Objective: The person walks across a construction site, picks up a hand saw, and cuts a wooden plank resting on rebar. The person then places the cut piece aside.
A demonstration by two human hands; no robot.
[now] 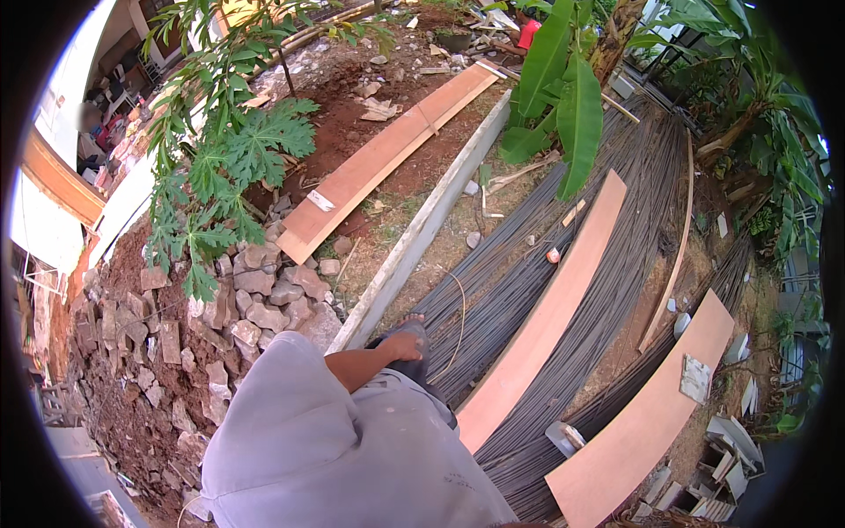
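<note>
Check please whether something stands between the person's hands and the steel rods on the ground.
No hand shows clearly. One bare limb ends on a dark flat thing at the near edge of the steel rods; nothing visible lies between them. A plank lies on the rods farther right.

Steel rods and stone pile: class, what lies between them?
In the head view, a long pale concrete curb runs between the stone pile and the steel rods, with a strip of bare soil beside it.
</note>
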